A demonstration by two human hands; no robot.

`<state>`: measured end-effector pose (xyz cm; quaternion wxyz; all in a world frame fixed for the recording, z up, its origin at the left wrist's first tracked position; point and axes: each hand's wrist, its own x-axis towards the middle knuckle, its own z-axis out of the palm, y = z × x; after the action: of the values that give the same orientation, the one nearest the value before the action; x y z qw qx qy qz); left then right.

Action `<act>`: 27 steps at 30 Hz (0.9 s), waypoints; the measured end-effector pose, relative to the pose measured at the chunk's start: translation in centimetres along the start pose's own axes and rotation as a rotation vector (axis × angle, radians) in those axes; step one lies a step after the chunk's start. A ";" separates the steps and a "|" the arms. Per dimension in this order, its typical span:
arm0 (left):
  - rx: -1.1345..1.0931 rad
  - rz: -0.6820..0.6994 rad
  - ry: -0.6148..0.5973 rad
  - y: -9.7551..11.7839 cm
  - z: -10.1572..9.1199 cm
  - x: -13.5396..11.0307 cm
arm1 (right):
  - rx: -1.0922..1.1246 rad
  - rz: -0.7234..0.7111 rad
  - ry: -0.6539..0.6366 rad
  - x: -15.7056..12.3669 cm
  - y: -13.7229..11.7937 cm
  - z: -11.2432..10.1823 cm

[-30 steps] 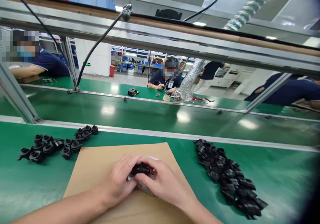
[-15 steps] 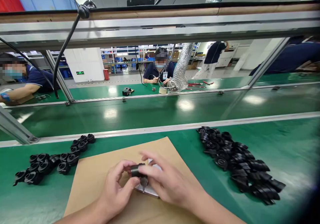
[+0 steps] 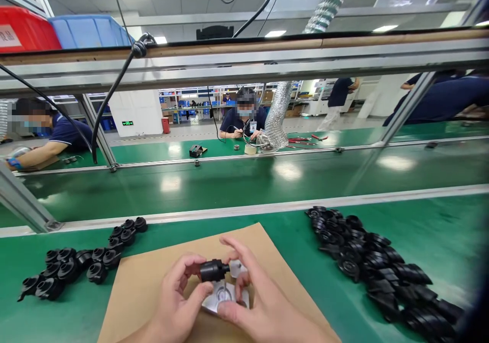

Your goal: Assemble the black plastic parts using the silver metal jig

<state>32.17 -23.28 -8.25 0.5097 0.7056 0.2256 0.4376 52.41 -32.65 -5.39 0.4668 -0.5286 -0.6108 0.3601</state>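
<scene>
Over a brown cardboard sheet (image 3: 153, 282) on the green bench (image 3: 229, 220), the left hand (image 3: 178, 302) has its grip closed on a small black plastic cylindrical part (image 3: 212, 270), thumb and fingers pinching it just above the sheet. The right hand (image 3: 260, 302) has its grip closed on a small clear plastic bag (image 3: 225, 297) beneath the part, fingertips touching the part's end. A loose cluster of black plastic pieces (image 3: 76, 264) lies to the left, a longer heap of black plastic pieces (image 3: 374, 261) to the right.
</scene>
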 end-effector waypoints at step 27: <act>-0.380 -0.257 -0.132 0.5 0.5 0.2 | -0.292 -0.569 0.031 0.1 -0.7 0.4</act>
<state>32.65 -23.54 -7.78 0.6987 0.5895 0.1933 0.3564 51.80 -32.70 -4.89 0.4772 -0.4037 -0.7720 0.1154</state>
